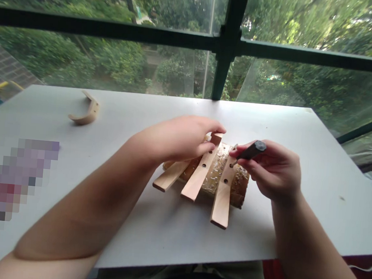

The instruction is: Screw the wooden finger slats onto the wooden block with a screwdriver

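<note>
Centre of frame, on white table [303, 136]: three wooden slats fanned over plastic-wrapped bundle [213, 179]. Fingers of left hand [179, 141] curled, pinching top end of middle slat [199, 175]. Fingers of right hand [274, 171] closed round dark screwdriver [252, 150], tip at upper hole of right slat [222, 199]. Upper left: curved wood piece [86, 111]. Left edge: pixelated patch [13, 181], unreadable.

Left hand [186, 141] curls palm-down, right hand [273, 169] pinches (thumb against forefinger) close beside it.

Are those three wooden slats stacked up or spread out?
Spread out: the slats lie side by side across the curved wooden piece, gaps widening toward their near ends.
</note>
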A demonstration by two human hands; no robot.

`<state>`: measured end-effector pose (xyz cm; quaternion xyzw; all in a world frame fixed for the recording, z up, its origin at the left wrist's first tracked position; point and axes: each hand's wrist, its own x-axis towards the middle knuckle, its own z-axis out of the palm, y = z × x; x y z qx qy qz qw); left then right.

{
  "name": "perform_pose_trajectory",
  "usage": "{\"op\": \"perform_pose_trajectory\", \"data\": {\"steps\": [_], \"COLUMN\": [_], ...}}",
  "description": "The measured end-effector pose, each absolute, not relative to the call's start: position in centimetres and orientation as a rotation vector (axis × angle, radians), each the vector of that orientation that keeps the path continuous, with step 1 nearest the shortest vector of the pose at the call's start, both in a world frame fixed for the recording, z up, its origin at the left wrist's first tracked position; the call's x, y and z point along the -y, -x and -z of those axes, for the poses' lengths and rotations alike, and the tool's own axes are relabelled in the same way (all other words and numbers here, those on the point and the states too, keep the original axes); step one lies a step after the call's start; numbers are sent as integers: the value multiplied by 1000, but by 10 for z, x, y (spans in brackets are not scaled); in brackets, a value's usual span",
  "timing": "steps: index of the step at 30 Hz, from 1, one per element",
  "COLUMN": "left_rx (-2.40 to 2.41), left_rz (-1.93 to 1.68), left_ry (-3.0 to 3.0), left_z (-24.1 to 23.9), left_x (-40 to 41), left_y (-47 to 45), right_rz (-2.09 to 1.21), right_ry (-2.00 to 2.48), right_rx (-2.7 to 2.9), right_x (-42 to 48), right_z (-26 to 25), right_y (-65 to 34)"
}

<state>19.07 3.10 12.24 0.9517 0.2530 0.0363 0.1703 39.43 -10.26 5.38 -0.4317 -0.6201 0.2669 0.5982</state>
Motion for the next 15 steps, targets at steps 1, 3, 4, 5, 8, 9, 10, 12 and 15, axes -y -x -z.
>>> {"op": "perform_pose_trajectory", "data": {"steps": [1,3,4,5,8,9,10,12,15], "left_rx": [-729,-736,-735,-735,-755,-771,-792,-838,-892], "left_rz": [-106,-135,-146,-150,-112,-86,-62,-22,40], "left_ry": [-2708,-2734,-2745,-2754,-2753,-2748,-2740,-2717,-2671], "left_z": [-121,-120,-120,-120,-121,-121,-122,-124,-126], "left_x": [-32,-33,-34,-34,-35,-35,-34,-34,-32], "left_y": [-191,-192,-192,-192,-190,-189,-188,-187,-186], "right_rz": [-617,-600,-584,-563,-513,-505,-499,-482,-431], "right_ry": [1005,1012,1018,1025,1040,1044,1049,1060,1069], "right_rx": [1436,1427,1421,1416,1399,1388,1374,1341,1310], "right_x": [103,103,102,102,100,100,99,99,99], "right_z": [-55,-56,-56,-57,-57,-56,-56,-55,-51], "right_y": [-393,-391,-390,-389,-386,-386,-385,-384,-380]}}
